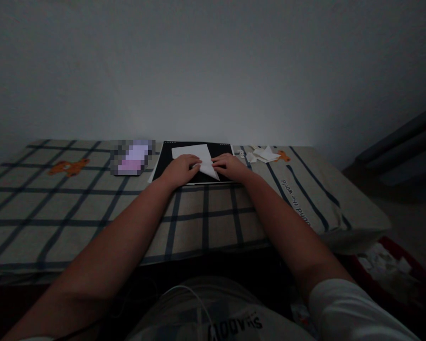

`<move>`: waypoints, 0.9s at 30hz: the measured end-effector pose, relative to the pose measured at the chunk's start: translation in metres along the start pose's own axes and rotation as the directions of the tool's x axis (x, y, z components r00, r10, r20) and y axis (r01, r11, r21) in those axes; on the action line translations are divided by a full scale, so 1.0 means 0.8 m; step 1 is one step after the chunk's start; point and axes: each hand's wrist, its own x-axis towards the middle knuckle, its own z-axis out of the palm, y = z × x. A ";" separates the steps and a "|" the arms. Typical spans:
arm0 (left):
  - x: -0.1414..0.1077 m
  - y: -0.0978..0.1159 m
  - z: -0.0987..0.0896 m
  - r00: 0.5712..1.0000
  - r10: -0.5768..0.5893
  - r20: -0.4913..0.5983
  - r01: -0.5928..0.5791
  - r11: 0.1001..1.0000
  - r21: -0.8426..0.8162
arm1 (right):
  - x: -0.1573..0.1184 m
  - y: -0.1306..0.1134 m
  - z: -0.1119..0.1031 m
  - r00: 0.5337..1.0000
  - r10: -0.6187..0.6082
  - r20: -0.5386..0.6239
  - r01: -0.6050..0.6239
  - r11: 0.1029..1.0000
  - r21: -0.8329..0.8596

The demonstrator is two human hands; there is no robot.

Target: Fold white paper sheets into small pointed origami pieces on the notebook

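Note:
A sheet of white paper (191,151), partly folded with a pointed corner toward me, lies on a black flat pad with punched holes along its far edge (166,158). My left hand (182,169) rests over the near left part of the paper, its fingers and thumb closed on a fold. From the other side, my right hand (230,166) grips the paper's right edge with bent fingers. Both hands are close together, a small gap of paper showing between them. What lies beneath my left palm is hidden.
Left of the pad lies a phone (133,158), its screen lit and blurred. Torn paper scraps (264,154) are to the right. A checked cloth (206,213) covers the table, which meets a wall (199,71). A red bin (386,241) holding crumpled paper stands low at right.

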 end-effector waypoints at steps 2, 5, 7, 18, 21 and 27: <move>0.001 -0.002 0.001 1.000 0.017 0.000 -0.017 1.000 -0.017 | -0.001 0.002 -0.001 1.000 0.018 -0.017 -0.018 1.000 0.000; 0.000 -0.002 0.001 0.999 0.042 -0.019 -0.042 0.999 -0.035 | -0.002 0.005 0.000 0.998 0.055 -0.023 -0.055 0.998 -0.020; 0.000 -0.002 0.001 0.998 0.048 -0.032 -0.049 0.998 -0.038 | -0.002 0.007 0.002 0.997 0.071 -0.022 -0.071 0.997 -0.024; -0.004 -0.005 -0.004 0.994 0.008 -0.110 0.005 0.993 0.121 | -0.003 0.000 0.001 0.998 0.062 0.014 -0.061 0.996 -0.059; -0.006 -0.001 -0.007 0.988 -0.045 -0.146 0.070 0.982 0.173 | -0.004 0.000 0.003 0.996 0.090 0.007 -0.089 0.995 -0.052; -0.004 0.001 -0.002 0.998 0.008 -0.056 -0.001 0.992 0.129 | -0.004 0.003 0.007 0.996 0.092 0.010 -0.092 0.996 -0.020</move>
